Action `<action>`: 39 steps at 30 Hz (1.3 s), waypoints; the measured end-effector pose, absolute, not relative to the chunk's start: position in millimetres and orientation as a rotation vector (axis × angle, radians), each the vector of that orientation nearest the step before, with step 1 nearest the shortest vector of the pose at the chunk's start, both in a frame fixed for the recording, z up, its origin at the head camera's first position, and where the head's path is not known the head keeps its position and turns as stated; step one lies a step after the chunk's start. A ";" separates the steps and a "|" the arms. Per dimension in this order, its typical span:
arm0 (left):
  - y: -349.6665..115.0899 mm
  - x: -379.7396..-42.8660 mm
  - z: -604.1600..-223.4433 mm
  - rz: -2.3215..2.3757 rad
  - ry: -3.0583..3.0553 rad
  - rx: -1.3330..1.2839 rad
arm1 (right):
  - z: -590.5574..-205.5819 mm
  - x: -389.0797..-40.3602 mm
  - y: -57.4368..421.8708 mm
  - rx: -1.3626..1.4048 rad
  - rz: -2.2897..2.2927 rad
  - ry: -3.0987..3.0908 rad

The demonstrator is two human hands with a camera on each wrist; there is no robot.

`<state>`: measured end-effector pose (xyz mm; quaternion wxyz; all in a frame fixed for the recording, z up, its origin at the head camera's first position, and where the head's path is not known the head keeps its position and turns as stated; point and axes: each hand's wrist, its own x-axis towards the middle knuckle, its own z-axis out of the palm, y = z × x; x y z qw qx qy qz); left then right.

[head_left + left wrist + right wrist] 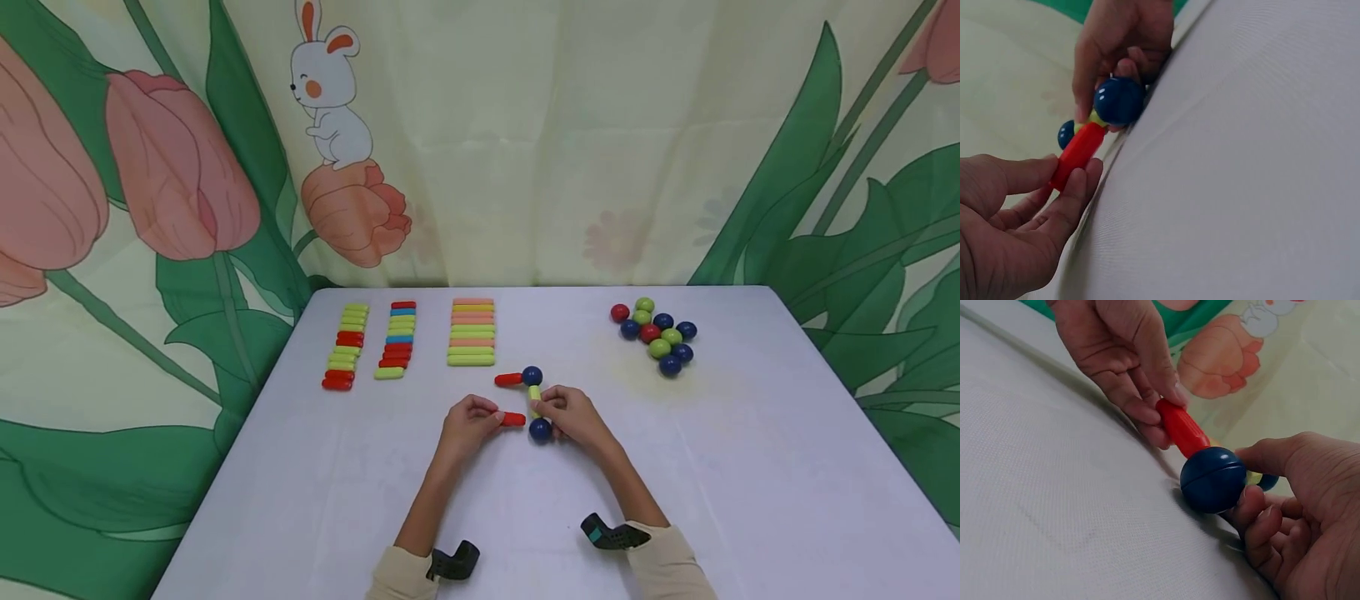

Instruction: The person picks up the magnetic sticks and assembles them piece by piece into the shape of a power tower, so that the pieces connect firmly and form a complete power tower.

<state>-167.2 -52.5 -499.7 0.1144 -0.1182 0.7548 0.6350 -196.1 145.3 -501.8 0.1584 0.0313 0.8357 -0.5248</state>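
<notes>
My left hand pinches a red rod between thumb and fingertips. Its free end points toward the near blue ball; whether they touch I cannot tell. With thumb and fingers my right hand grips a yellow-green rod that links the near ball to a far blue ball. Another red rod sticks out leftward from that far ball. In the right wrist view the near blue ball shows a seam groove, and the held red rod slants down to it.
Stacked rods in red, green and blue form two columns at the left. A third stack of pink and green rods lies left of centre. Several red, green and blue balls cluster at the back right of the white table.
</notes>
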 end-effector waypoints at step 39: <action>-16.6 -146.5 -482.8 0.875 2.965 0.077 | -489.2 -201.5 194.4 0.352 -1.443 2.765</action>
